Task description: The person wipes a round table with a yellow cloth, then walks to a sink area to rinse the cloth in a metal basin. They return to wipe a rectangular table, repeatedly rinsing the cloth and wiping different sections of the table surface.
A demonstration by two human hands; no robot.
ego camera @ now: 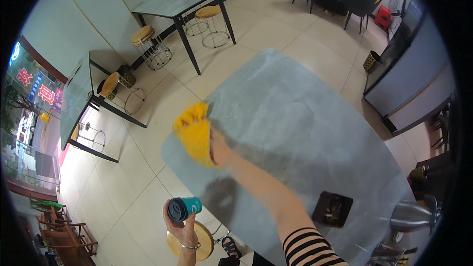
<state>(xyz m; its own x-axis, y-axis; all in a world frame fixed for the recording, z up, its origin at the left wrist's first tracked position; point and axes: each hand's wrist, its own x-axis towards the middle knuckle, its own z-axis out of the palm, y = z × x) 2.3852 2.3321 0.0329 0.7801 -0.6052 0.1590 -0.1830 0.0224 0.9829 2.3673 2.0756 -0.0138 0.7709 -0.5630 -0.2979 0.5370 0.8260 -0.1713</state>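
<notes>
My right hand (218,147) presses a yellow cloth (194,140) onto the left edge of a grey marble-patterned table (281,118); the cloth covers most of the fingers. The right arm reaches across the tabletop in a black-striped sleeve. At the lower left my left hand (183,227) holds a teal paper cup (192,205) with a black lid, tilted on its side, beside the table and above a round wooden stool (205,242). A dark square coaster or tray (332,209) lies on the tabletop near its right front part.
A steel jug (412,216) stands at the table's right edge, with glassware or utensils below it, partly cut off. Two more tables (181,0) with stools are at the left and back. A grey partition (410,77) rises at the right. My sandalled foot (231,247) is near the stool.
</notes>
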